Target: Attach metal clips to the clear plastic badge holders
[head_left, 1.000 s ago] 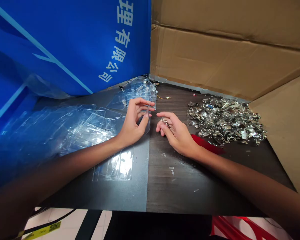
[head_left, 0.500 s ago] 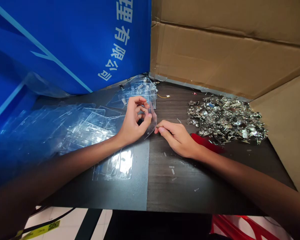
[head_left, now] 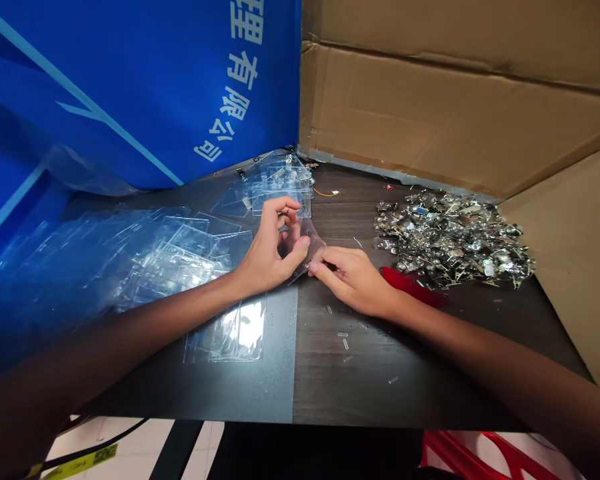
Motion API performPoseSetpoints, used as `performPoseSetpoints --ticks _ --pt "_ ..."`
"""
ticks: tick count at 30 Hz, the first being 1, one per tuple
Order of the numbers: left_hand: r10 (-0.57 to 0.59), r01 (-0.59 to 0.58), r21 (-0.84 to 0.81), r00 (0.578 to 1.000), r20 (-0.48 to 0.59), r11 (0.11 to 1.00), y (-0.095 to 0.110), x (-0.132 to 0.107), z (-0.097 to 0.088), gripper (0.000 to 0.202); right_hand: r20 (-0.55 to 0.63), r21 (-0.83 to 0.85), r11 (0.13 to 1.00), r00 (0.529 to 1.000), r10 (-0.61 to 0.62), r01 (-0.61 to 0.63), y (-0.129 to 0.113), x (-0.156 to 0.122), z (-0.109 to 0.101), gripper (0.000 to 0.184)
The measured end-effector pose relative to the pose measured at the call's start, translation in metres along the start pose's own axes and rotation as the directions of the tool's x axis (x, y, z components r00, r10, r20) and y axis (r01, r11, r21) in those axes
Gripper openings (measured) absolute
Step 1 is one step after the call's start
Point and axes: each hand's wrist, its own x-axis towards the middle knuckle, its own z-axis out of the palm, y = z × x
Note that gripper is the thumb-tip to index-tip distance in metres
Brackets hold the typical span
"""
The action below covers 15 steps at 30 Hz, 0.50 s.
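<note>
My left hand (head_left: pixel 270 252) pinches a clear plastic badge holder (head_left: pixel 310 241) by its edge, and the holder stands tilted up between my two hands. My right hand (head_left: pixel 350 281) meets the holder's lower corner with its fingertips closed together. A small metal clip showed in those fingers a moment ago; here they hide it. Beyond my right hand lies a heap of several silver metal clips (head_left: pixel 453 240). Stacks of clear plastic holders (head_left: pixel 170 257) spread under and beyond my left hand.
A dark tabletop (head_left: pixel 380 380) bears a single flat holder (head_left: pixel 227 330), another holder pile (head_left: pixel 280 190), small plastic bits (head_left: pixel 343 341) and a red cloth (head_left: pixel 410 287). A blue banner (head_left: pixel 130 87) and cardboard sheets (head_left: pixel 430 100) wall the back.
The holder has tilted over toward my right hand, and my right fingertips have moved from beside its edge onto its lower corner. The hands are closer together.
</note>
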Motion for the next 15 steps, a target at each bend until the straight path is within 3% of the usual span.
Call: performPoseSetpoints --ticks 4,7,15 --pt "0.061 -0.061 -0.004 0.998 0.004 0.998 -0.003 0.001 -0.002 0.039 0.041 0.011 0.998 0.997 -0.062 0.062 -0.002 0.000 -0.003 0.022" --pt "0.038 -0.038 0.027 0.999 0.012 0.999 -0.002 0.001 -0.006 0.041 0.068 0.009 0.997 0.995 -0.076 0.076 -0.001 -0.001 -0.005 0.023" --pt "0.034 -0.050 0.121 0.992 0.125 0.991 0.003 0.002 -0.015 0.078 0.067 0.008 0.997 0.995 -0.080 0.079 -0.001 -0.004 -0.003 0.006"
